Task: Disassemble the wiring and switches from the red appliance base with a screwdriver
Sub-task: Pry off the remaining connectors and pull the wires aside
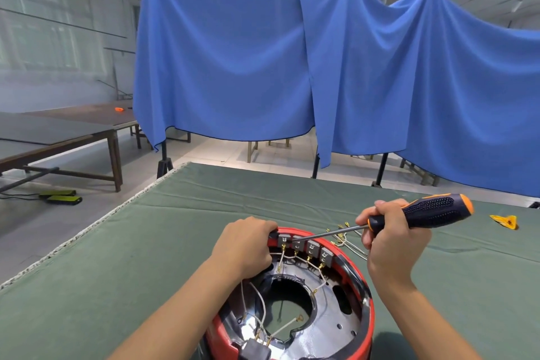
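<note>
The red base [368,305] is gripped by the left hand [245,245]; the screwdriver [409,218] is gripped by the right hand [391,238], its tip at a switch [284,240].

Green cloth [175,242] covers the work table under the grip. Small yellow scrap [505,221] lies on it, right of the grip, well apart. Blue drapes [263,67] hang on stands beyond the grip. Far left: brown tables [73,131], orange item [119,109] on one, two yellow-black blocks [62,196] on the floor.
</note>
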Motion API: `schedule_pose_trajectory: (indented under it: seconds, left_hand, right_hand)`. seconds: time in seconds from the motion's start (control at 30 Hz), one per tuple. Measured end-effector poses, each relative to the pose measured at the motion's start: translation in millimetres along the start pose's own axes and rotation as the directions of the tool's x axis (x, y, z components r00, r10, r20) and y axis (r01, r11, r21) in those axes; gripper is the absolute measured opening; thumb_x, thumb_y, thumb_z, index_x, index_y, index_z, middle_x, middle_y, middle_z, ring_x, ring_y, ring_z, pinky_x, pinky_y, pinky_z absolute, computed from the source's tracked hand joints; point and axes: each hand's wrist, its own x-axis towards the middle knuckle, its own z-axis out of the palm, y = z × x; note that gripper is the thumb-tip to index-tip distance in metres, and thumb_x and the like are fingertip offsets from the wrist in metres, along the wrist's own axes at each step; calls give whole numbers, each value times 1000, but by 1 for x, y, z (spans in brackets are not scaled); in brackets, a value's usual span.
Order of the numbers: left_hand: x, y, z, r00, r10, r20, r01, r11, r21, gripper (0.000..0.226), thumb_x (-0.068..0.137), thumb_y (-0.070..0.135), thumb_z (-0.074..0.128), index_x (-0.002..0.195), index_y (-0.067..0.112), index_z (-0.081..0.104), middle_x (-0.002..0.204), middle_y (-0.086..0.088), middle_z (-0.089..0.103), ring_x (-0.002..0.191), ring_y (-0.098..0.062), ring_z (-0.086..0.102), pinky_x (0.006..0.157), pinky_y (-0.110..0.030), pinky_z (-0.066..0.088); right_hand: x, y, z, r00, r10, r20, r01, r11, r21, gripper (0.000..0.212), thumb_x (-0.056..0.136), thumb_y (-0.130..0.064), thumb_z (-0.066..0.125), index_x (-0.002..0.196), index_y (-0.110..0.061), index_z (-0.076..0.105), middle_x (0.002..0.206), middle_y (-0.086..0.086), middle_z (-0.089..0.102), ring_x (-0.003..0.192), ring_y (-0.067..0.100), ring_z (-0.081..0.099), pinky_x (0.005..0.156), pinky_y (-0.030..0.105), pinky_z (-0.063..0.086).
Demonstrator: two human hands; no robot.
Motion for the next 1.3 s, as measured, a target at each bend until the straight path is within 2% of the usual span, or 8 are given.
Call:
schedule_pose_trajectory:
  seconds: [0.2,0.33,0.43,0.67,0.9,1.03,1.1,1.3]
  left_hand:
    - [1,-1,2,1000,-9,-11,9,1000,-9,35,73,15,47,106,24,58,100,-2,66,95,-29,58,74,-35,48]
    - [1,1,2,1000,-7,-18,7,1000,-19,33,74,16,46,104,24,58,100,-1,66,94,-29,58,72,-34,47]
    - [0,2,2,1000,-6,-12,5,1000,-27,31,75,15,47,103,24,59,99,-1,66,93,-28,58,70,-33,44]
    - [1,1,0,1000,-10,-9,10,1000,-22,30,75,15,47,102,23,58,98,-1,66,92,-28,58,70,-34,46]
    - [0,2,-1,1000,-21,0,21,1000,-22,30,77,14,47,104,23,57,100,-2,65,93,-27,58,69,-33,45]
    - [-3,4,-2,1000,-11,-3,11,1000,-19,31,77,13,47,105,22,55,103,-2,64,96,-27,57,66,-31,38]
    - [-4,4,-2,1000,-10,-1,10,1000,-24,29,77,13,47,103,23,55,102,-2,64,96,-27,56,66,-31,37]
    - [-2,3,0,1000,-19,-9,19,1000,-21,33,75,13,47,105,22,56,102,-1,64,97,-27,57,67,-31,39]
  right_hand:
    - [1,0,0,1000,23,8,-23,1000,-3,27,72,-8,53,48,-18,47,46,10,56,27,21,33,35,17,28]
    - [4,1,-2,997,63,-45,-61,998,32,20,69,-9,54,52,-12,45,45,11,55,26,20,32,35,15,28]
    - [4,2,-3,996,69,-54,-67,997,44,22,69,-9,54,49,-16,46,45,11,55,27,21,32,35,16,28]
    - [-1,2,-2,1000,15,-9,-15,1000,9,24,71,-9,53,49,-15,46,47,12,57,28,21,35,36,17,30]
    - [-6,-8,20,985,-99,144,105,994,-34,26,68,-4,54,48,-19,49,42,7,51,33,18,38,37,18,32]
    - [1,-11,35,982,-100,160,116,989,-94,21,64,-5,54,47,-15,46,39,1,48,37,11,42,41,17,36]
    - [7,-11,43,980,-98,172,120,986,-120,27,65,-5,52,44,-20,47,37,-1,46,36,13,42,41,18,36]
    - [24,-8,58,982,-87,167,121,971,-205,31,67,-8,51,40,-19,44,34,-6,38,35,18,39,39,20,35]
